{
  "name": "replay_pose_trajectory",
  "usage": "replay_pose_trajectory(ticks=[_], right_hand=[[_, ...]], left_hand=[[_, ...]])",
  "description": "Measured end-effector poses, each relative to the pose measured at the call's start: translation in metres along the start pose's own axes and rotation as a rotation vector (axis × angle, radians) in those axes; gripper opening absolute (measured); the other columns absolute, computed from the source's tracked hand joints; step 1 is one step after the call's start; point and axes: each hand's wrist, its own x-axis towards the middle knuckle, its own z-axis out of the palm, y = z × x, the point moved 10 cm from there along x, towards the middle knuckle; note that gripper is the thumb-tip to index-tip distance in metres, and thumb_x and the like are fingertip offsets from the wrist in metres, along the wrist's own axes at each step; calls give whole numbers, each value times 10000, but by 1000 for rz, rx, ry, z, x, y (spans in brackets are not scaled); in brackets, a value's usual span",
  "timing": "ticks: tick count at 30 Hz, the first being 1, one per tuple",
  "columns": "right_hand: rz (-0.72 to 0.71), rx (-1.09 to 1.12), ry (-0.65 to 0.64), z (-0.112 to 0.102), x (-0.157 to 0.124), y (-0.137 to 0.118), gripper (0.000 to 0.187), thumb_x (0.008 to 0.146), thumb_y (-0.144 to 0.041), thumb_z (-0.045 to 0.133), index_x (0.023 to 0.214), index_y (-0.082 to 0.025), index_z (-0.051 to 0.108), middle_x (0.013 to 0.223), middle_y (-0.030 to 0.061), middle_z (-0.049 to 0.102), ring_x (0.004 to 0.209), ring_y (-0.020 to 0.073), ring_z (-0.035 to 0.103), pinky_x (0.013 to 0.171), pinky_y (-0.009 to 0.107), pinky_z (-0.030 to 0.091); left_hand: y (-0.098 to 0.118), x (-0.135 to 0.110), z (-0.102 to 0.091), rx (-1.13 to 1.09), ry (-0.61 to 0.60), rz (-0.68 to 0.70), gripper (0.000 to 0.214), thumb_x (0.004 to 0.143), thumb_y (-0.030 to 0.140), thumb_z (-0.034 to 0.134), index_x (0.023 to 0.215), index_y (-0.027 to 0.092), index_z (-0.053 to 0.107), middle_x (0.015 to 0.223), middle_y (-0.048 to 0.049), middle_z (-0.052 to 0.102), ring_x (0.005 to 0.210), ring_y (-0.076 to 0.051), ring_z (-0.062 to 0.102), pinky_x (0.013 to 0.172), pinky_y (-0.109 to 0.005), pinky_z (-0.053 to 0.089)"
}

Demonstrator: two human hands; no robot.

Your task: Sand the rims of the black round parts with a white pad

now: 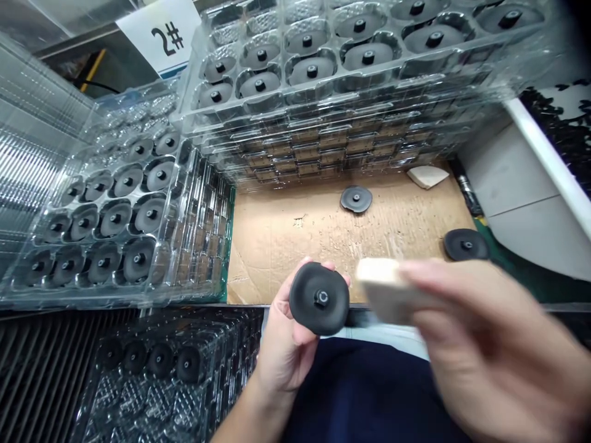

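My left hand is closed round a round black disc with a small metal hub in its middle, held up facing me just in front of the table edge. My right hand is close to the camera and blurred by motion. It grips a pale cream block, whose end sits just right of the disc. Two more black discs lie loose on the cardboard sheet, one disc at the back and another disc at the right.
Clear plastic trays filled with black discs are stacked at the left, with a taller stack of trays at the back. A partly filled tray sits low at the left. A "2#" sign stands behind. A white wedge lies on the cardboard.
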Motion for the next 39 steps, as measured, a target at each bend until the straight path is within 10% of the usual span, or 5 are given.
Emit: replay_pose_trajectory(ticks=[9,20,29,33,39], right_hand=[[-55,94,-40,16,21,-12,326,871,-31,483,1132,-173,618,885,31,679,741,139,589,666,268,441],[397,7,-102,50,-39,126,213,867,-255,546,985,-200,715,753,32,692,631,173,609,568,282,460],[-63,150,-49,28,27,-16,241,904,-125,462,1085,-110,620,942,68,692,806,168,606,734,295,457],[-19,188,-335,62,28,-17,207,884,-87,493,998,-139,658,848,9,689,710,132,591,649,260,435],[-148,133,-93,41,25,-25,246,900,-87,434,1067,-72,614,902,85,684,776,169,594,702,315,422]], left_hand=[[2,4,-13,77,43,73,654,444,385,866,1057,253,679,1099,-52,696,1041,-222,622,906,-276,481],[-1,9,-18,-66,78,-8,509,508,374,841,978,242,699,1022,-14,698,942,-187,654,793,-224,524],[-7,5,-13,-30,48,-40,464,553,308,843,987,242,692,1038,-12,705,974,-158,636,855,-206,496],[-4,2,-23,16,90,-27,587,487,332,868,1037,265,675,1019,-4,711,948,-172,644,835,-220,505],[-5,-1,-6,-23,-49,-52,418,544,331,841,935,260,712,1039,6,718,963,-137,642,884,-193,464]])
